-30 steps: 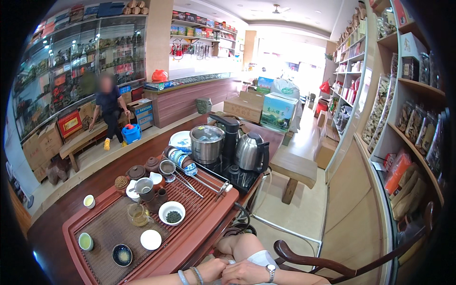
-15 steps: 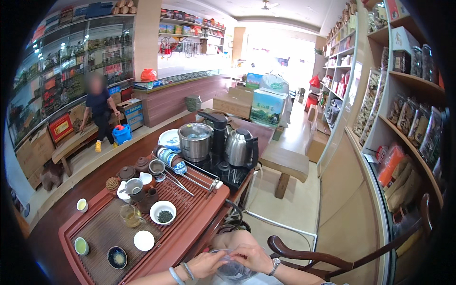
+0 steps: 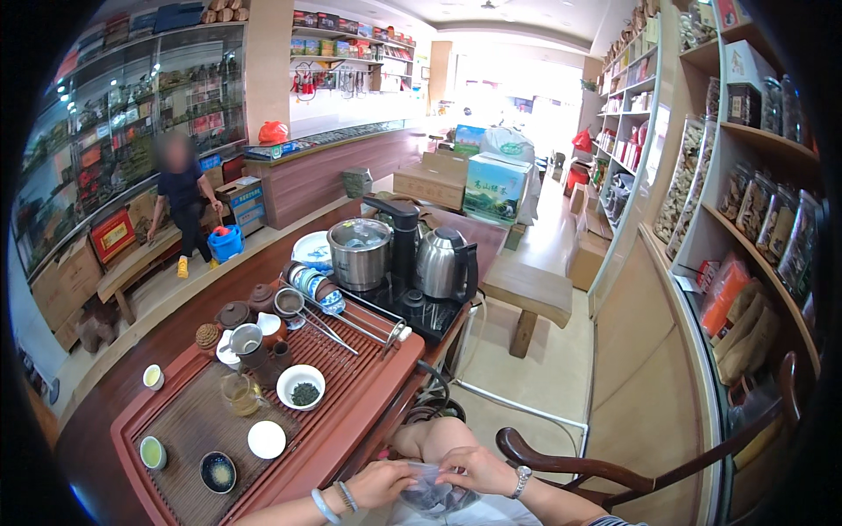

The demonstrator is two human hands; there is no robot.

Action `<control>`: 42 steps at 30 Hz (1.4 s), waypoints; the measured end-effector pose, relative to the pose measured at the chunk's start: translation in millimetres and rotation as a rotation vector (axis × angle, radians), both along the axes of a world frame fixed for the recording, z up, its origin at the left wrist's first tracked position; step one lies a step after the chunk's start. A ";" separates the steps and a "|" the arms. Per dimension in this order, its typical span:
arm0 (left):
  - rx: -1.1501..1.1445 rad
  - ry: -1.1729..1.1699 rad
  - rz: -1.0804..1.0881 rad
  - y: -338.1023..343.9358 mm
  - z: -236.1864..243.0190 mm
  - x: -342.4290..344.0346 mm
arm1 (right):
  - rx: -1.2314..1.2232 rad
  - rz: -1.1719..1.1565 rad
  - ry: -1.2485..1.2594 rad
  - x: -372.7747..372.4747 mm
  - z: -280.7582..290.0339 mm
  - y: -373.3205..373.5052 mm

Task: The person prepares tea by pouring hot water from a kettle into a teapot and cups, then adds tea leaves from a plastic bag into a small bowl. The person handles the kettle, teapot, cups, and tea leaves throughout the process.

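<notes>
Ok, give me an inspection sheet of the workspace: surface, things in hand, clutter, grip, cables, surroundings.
Surface: dark reddish-brown wooden table bearing a red-brown slatted tea tray.
Things in hand: clear plastic bag, contents unclear.
Clutter: round white bowl of dark leaves and clear glass pitcher of yellowish liquid, both on the tray; silver metal kettle beyond it.
Grip: left hand and right hand both pinch the bag over the lap.
Cables: black cord or hose beside the tray; cannot tell which.
Surroundings: person in dark clothes beside a blue bucket; brown wooden bench; curved dark wooden chair arm.
</notes>
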State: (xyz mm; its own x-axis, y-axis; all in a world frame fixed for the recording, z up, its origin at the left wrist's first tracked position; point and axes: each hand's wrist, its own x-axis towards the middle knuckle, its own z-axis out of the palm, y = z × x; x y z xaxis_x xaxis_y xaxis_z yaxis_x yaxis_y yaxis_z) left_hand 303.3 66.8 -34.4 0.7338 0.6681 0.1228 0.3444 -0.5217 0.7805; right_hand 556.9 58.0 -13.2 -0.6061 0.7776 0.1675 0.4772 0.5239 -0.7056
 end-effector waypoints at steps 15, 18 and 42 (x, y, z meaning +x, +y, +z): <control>0.121 0.076 -0.057 3.8 -11.6 -4.6 | 0.016 -0.183 -0.061 -10.3 -0.9 -13.4; 0.078 0.051 -0.002 1.2 -2.7 -3.0 | -0.079 -0.175 -0.128 -2.4 6.3 -15.4; -0.034 0.095 0.006 1.2 -14.9 0.3 | -0.147 -0.310 0.080 1.5 21.6 -45.1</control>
State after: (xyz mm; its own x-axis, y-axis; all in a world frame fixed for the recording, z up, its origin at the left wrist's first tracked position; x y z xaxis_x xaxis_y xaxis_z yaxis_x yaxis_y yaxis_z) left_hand 303.5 67.9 -49.2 0.7369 0.6754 0.0299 0.4211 -0.4932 0.7612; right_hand 558.4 12.9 8.4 -0.3269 0.9418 0.0779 0.5375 0.2531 -0.8044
